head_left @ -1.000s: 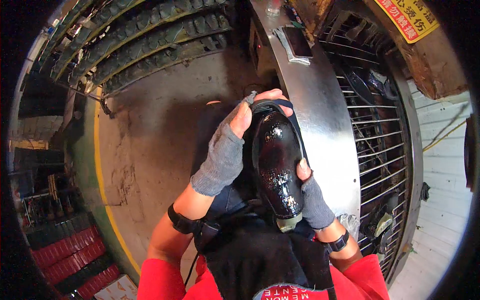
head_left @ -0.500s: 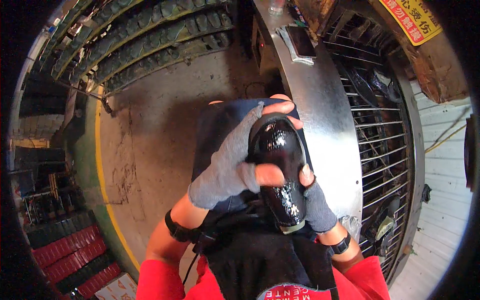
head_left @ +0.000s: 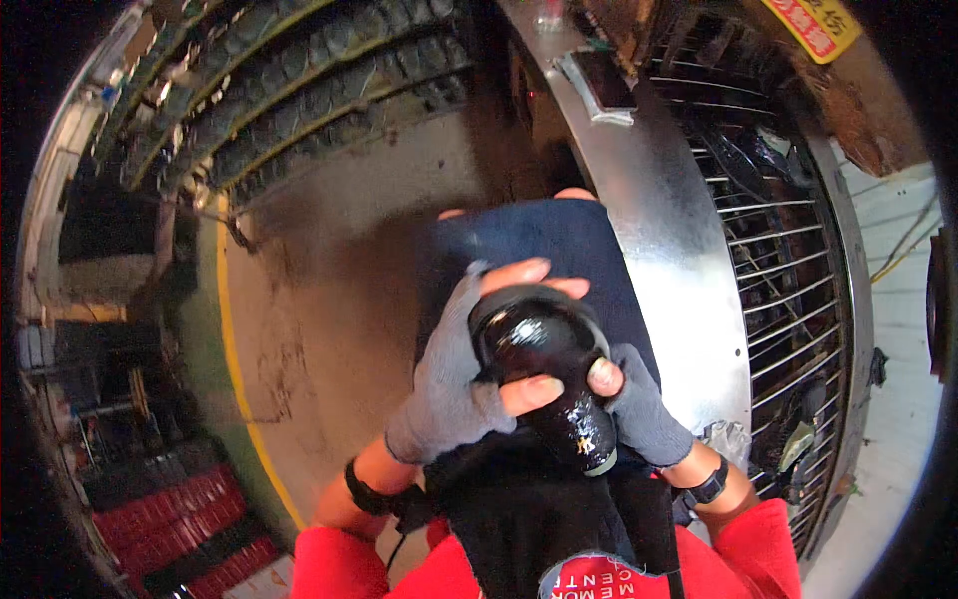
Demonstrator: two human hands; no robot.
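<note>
Head view: both hands clamped on a glossy dark rounded shoe-like piece, held over the lap.

Left hand in a grey fingerless glove wrapped the top and near side of the glossy dark piece, fingers curled over it; right hand, same glove, cupped it from beneath, thumb on the surface. Piece sat just above a black cloth, with a dark blue fabric-covered knee behind and a curved steel guard beside. My read: right-hand support had to stay firm and left-hand strokes short, or the slick surface would slip.
</note>
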